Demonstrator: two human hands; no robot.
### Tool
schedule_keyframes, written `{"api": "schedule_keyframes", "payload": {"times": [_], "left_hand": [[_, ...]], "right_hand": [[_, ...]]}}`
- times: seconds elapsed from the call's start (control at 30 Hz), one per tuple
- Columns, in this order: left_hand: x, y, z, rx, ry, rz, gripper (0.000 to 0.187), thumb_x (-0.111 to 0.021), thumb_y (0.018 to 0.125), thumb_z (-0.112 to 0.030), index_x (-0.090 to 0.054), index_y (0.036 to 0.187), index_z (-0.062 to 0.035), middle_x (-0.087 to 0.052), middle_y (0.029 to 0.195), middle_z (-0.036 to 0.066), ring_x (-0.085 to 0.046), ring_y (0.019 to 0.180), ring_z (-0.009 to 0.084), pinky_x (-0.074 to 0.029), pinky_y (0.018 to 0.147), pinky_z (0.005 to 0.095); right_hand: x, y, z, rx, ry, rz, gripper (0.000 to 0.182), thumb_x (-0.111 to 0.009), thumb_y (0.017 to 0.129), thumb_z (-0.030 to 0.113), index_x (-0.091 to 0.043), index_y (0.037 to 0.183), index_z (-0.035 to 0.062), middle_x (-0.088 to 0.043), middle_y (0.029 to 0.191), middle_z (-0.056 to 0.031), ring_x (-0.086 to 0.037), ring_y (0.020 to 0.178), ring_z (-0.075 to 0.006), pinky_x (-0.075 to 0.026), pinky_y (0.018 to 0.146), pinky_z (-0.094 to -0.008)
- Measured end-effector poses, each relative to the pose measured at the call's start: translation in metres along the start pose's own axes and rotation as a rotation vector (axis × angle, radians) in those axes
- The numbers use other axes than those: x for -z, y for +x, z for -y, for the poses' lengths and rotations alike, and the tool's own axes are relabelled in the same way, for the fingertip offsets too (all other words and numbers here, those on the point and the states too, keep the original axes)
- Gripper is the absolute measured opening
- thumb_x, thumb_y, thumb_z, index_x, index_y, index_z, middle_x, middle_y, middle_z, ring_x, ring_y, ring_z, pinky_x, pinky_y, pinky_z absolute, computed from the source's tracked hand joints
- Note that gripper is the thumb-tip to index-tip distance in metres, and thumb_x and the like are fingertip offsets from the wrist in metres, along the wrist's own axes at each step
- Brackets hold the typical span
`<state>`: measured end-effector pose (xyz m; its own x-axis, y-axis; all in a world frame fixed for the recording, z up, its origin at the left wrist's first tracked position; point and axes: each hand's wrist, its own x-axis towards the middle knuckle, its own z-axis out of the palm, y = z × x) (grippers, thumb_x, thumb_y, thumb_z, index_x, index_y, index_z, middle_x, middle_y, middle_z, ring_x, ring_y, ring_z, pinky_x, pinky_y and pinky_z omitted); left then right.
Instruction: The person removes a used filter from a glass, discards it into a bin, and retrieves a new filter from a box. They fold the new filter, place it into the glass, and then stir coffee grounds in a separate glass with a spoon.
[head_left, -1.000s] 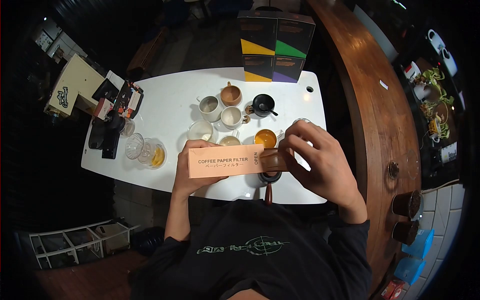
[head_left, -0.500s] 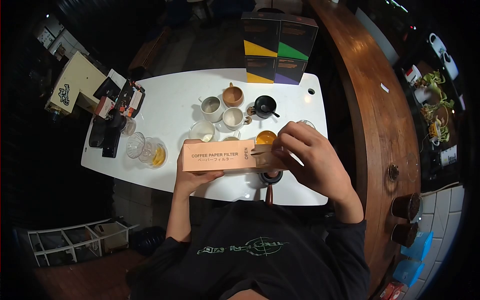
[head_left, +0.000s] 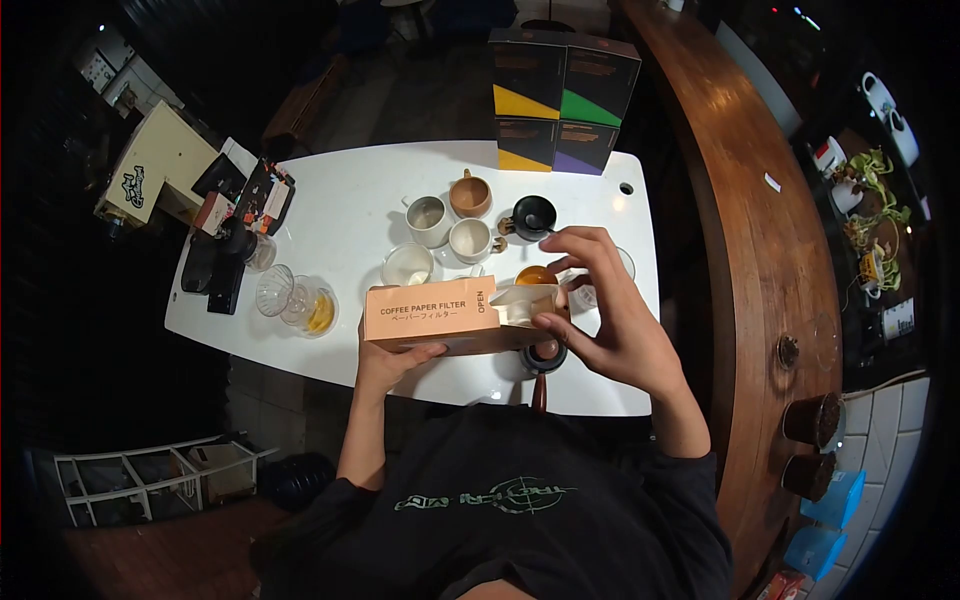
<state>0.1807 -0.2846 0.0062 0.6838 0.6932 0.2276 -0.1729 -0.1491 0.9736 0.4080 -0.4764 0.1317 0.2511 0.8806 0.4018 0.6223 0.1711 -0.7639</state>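
Note:
A peach-coloured coffee paper filter box (head_left: 430, 309) is held level above the table, with its printed side up. My left hand (head_left: 385, 362) is closed around its left part, with the thumb along the front edge. At the right end the box is torn open, and white paper filters (head_left: 520, 297) show inside. My right hand (head_left: 625, 325) is at this opening, fingers apart and curved, the thumb touching the lower edge of the torn flap. An orange-lined cup (head_left: 536, 275) sits just behind the box. Under the right end, a dark round tool with a brown handle (head_left: 540, 390) is partly hidden.
Several cups, including a brown cup (head_left: 469, 194) and a black cup (head_left: 534, 217), stand mid-table. A glass dripper (head_left: 275, 290) and server are left, beside a black scale (head_left: 226, 285). Dark boxes (head_left: 567, 80) stand at the back. A wooden counter (head_left: 745, 250) runs along the right.
My right hand has opened its fingers and turned, its thumb now at the flap's lower edge. The opening is wider, showing white filters. The box has tilted slightly.

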Motion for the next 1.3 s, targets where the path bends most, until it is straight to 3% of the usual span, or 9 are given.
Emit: {"api": "schedule_keyframes", "payload": {"times": [0.1, 0.4, 0.53, 0.63, 0.7, 0.9, 1.13, 1.2, 1.3], "left_hand": [[0.002, -0.001, 0.004, 0.013, 0.002, 0.002, 0.079, -0.093, 0.062, -0.006, -0.046, 0.125, -0.001, -0.066, 0.112, 0.009, -0.067, 0.105, 0.0193, -0.057, 0.09, 0.0333], [-0.002, 0.0, 0.005, -0.027, -0.153, -0.026, 0.082, -0.093, 0.059, -0.004, -0.045, 0.125, -0.0026, -0.064, 0.113, 0.009, -0.067, 0.106, 0.0201, -0.058, 0.091, 0.0344], [-0.003, 0.0, 0.003, 0.014, -0.157, -0.017, 0.082, -0.093, 0.059, -0.002, -0.044, 0.125, -0.0029, -0.064, 0.113, 0.009, -0.067, 0.106, 0.0202, -0.058, 0.092, 0.0348], [-0.005, 0.0, 0.003, 0.036, -0.157, -0.022, 0.083, -0.093, 0.06, -0.001, -0.044, 0.127, -0.003, -0.064, 0.114, 0.009, -0.066, 0.107, 0.0203, -0.058, 0.092, 0.0351], [-0.005, 0.0, 0.002, 0.044, -0.118, -0.015, 0.083, -0.093, 0.06, -0.002, -0.044, 0.128, -0.0028, -0.064, 0.114, 0.009, -0.066, 0.106, 0.0202, -0.058, 0.092, 0.0348], [-0.002, 0.004, 0.004, 0.031, -0.07, 0.001, 0.081, -0.092, 0.063, -0.004, -0.045, 0.128, -0.0018, -0.066, 0.114, 0.008, -0.067, 0.103, 0.0177, -0.057, 0.089, 0.0328], [0.003, 0.003, 0.007, 0.119, 0.04, -0.024, 0.073, -0.092, 0.064, -0.006, -0.052, 0.125, -0.0005, -0.069, 0.109, 0.007, -0.067, 0.102, 0.0167, -0.055, 0.091, 0.0326], [0.003, 0.003, 0.007, 0.051, 0.008, -0.005, 0.074, -0.093, 0.064, -0.008, -0.053, 0.126, -0.0002, -0.069, 0.112, 0.008, -0.066, 0.103, 0.017, -0.055, 0.091, 0.0327], [0.002, -0.001, 0.005, 0.032, -0.074, -0.044, 0.074, -0.094, 0.063, -0.01, -0.054, 0.125, 0.0002, -0.068, 0.114, 0.008, -0.066, 0.106, 0.0174, -0.055, 0.092, 0.0331]], "right_hand": [[-0.006, -0.005, -0.01, -0.118, 0.241, 0.017, 0.048, -0.066, 0.087, 0.001, -0.046, 0.132, 0.0043, -0.054, 0.118, -0.0123, -0.06, 0.113, -0.0269, -0.052, 0.096, -0.0379], [-0.003, -0.014, -0.014, -0.22, 0.311, -0.033, 0.041, -0.059, 0.079, -0.006, -0.057, 0.119, 0.0043, -0.054, 0.106, -0.0056, -0.059, 0.105, -0.0168, -0.056, 0.096, -0.0369], [-0.001, -0.017, -0.016, -0.252, 0.356, -0.047, 0.038, -0.059, 0.077, -0.007, -0.06, 0.114, 0.0027, -0.056, 0.104, -0.0067, -0.06, 0.102, -0.0179, -0.055, 0.098, -0.036], [-0.001, -0.019, -0.021, -0.181, 0.232, -0.082, 0.029, -0.063, 0.079, -0.004, -0.062, 0.108, 0.0015, -0.058, 0.1, -0.0088, -0.063, 0.094, -0.0206, -0.056, 0.09, -0.0339], [0.003, -0.017, -0.015, -0.09, -0.04, -0.064, 0.02, -0.069, 0.082, -0.001, -0.062, 0.101, -0.0001, -0.059, 0.097, -0.011, -0.064, 0.089, -0.0251, -0.054, 0.078, -0.0346], [0.003, -0.009, -0.012, 0.014, -0.038, -0.196, 0.014, -0.069, 0.084, -0.002, -0.059, 0.093, -0.0008, -0.06, 0.095, -0.012, -0.063, 0.086, -0.0277, -0.05, 0.076, -0.0358], [-0.002, -0.011, -0.023, -0.063, 0.03, -0.11, 0.015, -0.067, 0.088, 0.002, -0.057, 0.098, -0.0012, -0.061, 0.097, -0.0113, -0.065, 0.092, -0.0246, -0.053, 0.08, -0.0371], [-0.011, -0.012, -0.023, -0.225, 0.251, -0.128, 0.02, -0.067, 0.089, 0.005, -0.055, 0.104, -0.0007, -0.062, 0.101, -0.0097, -0.064, 0.099, -0.0203, -0.055, 0.087, -0.0364], [-0.008, -0.011, -0.02, -0.302, 0.428, -0.131, 0.026, -0.069, 0.089, 0.006, -0.054, 0.109, -0.0001, -0.062, 0.105, -0.0082, -0.063, 0.104, -0.0176, -0.056, 0.092, -0.0362]]}}
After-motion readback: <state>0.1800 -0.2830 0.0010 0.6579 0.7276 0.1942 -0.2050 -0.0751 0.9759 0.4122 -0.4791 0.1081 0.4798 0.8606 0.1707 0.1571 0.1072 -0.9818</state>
